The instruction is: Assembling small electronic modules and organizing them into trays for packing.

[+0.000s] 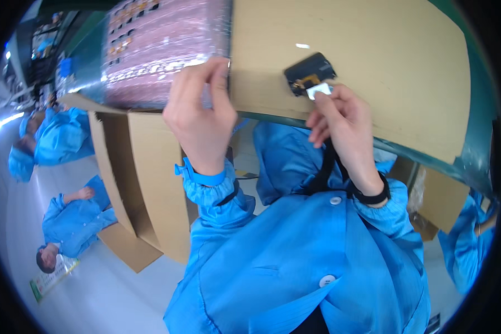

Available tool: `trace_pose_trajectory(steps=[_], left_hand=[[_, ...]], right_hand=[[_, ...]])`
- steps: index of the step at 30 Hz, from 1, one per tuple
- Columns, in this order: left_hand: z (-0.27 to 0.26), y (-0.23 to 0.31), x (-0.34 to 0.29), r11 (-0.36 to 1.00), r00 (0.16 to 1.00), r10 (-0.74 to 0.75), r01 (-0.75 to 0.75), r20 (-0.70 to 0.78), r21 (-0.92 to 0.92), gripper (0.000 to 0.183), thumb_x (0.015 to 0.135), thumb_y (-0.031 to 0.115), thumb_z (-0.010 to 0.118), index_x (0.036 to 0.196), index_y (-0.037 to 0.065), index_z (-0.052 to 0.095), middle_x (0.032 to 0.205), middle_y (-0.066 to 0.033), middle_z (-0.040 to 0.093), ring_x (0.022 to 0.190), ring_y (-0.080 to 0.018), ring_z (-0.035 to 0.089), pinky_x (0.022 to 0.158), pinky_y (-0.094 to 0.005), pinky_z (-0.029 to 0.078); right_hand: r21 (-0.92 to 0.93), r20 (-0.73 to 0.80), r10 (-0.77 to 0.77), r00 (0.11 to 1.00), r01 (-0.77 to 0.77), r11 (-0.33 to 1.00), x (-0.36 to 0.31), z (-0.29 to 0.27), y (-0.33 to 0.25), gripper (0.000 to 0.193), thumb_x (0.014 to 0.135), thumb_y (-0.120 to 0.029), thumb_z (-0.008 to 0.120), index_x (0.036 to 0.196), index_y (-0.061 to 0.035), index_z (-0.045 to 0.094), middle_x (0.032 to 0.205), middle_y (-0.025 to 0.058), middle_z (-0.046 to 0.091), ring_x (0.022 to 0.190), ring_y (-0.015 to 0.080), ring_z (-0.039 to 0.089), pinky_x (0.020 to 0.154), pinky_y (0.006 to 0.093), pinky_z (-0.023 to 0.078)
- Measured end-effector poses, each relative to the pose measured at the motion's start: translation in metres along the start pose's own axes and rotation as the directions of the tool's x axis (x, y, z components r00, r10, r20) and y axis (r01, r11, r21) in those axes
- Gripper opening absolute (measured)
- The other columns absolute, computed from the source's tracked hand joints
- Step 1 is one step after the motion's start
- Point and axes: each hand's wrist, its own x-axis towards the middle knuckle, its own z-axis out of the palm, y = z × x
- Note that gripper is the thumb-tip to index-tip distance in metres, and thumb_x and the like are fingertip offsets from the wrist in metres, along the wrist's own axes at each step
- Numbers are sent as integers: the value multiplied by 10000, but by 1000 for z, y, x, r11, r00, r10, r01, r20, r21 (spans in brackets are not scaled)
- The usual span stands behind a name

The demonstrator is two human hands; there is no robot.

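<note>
My right hand [345, 119] pinches a small shiny white piece [319, 90] between thumb and fingers. Right beside that piece, and overlapping it, is a flat black rectangular part [312, 68] with a gold-orange flex strip [313, 81] at its lower edge, like a small display module. Whether the white piece is joined to it I cannot tell. My left hand [201, 108] is closed in a pinch at the right edge of a pink tray [161, 53] under clear film; what its fingertips hold, if anything, is too small to make out. Small dark and orange parts sit in the tray's upper left.
A tan cardboard sheet [395, 67] covers the green-topped bench [476, 161]. A small white scrap [302, 45] lies on it. Open cardboard boxes [156, 183] stand below the bench at left, another [442, 200] at right. People in blue workwear [75, 214] are at left and far right.
</note>
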Motion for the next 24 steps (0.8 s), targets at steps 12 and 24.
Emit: trace_pose_trajectory(steps=[12, 24], left_hand=[[-42, -74, 10, 825, 934, -263, 348, -243, 446, 145, 856, 169, 704, 913, 44, 749, 823, -108, 706, 755, -229, 630, 718, -351, 498], [2, 30, -25, 936, 934, -351, 351, -73, -17, 177, 936, 97, 629, 1086, 5, 643, 852, -83, 658, 721, -141, 591, 630, -251, 452]], right_hand=[[-29, 8, 23, 1000, -23, 999, -15, 18, -14, 236, 991, -185, 574, 879, 18, 534, 634, 101, 623, 446, 121, 581, 377, 236, 444], [-158, -46, -17, 999, 10, 987, -30, -46, -27, 221, 966, -193, 623, 836, -23, 568, 662, 51, 646, 503, 72, 575, 426, 191, 410]])
